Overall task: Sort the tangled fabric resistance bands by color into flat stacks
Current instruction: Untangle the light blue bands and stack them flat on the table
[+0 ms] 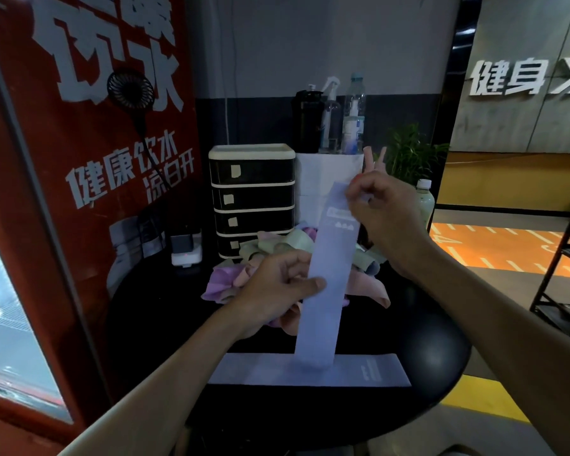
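Observation:
A pale blue fabric band (pixel 326 291) hangs stretched upright above the round black table (pixel 435 353). My right hand (pixel 384 218) pinches its top end, and my left hand (pixel 277 284) grips its left edge near the middle. Its lower end touches another pale blue band (pixel 310 370) that lies flat across the table's front. Behind my hands sits a tangled pile of bands (pixel 277 255) in purple, pink and pale green, partly hidden by my left hand and the held band.
A black drawer unit (pixel 252 195) stands at the back of the table, with bottles (pixel 329 116) on a white box beside it. A white charger box (pixel 185 248) sits at the left. A red panel (pixel 79 159) flanks the left; a black shelf frame (pixel 560 258) stands at the right.

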`<state>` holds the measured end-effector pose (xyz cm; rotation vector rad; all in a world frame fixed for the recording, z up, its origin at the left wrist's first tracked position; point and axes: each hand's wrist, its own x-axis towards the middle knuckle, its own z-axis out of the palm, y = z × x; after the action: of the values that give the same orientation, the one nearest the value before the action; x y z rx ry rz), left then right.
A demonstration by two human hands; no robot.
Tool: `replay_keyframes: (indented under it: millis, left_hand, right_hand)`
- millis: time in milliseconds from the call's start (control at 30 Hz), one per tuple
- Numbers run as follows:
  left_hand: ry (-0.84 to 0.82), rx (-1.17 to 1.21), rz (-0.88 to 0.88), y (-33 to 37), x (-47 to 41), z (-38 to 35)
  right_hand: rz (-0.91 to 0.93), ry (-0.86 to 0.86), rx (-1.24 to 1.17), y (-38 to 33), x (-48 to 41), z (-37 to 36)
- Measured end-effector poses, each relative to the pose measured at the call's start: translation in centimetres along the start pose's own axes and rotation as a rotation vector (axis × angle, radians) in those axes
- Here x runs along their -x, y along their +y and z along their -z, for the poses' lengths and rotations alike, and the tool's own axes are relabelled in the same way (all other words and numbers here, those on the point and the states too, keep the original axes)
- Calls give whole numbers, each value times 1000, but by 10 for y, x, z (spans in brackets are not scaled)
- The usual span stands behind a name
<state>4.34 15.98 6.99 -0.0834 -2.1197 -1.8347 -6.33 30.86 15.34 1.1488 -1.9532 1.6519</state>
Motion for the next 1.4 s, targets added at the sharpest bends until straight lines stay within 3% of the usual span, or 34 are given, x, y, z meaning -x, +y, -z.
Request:
replay_keyframes:
  millis: [100, 300, 600, 733, 867, 1067, 1400]
  left_hand:
    - [-47, -94, 114, -25, 10, 2]
    - [-127, -151, 151, -49, 34, 9]
    - [85, -237, 122, -46, 59, 40]
    - [86, -149, 221, -48, 74, 62]
    - [82, -212, 318, -51, 88, 86]
    - [366, -368, 248, -62, 95, 90]
    - [567, -532, 138, -84, 107, 76]
  right_hand:
    - [-57, 55, -10, 5, 1, 6]
    - [-126, 118, 26, 30, 11, 18]
    - [-267, 179, 23, 64, 57, 38]
    - [-348, 124, 80, 81, 97, 40]
    - [-435, -11, 112, 93, 131, 41]
    - [-426, -149, 205, 104, 160, 41]
    - [-372, -191, 272, 115, 181, 40]
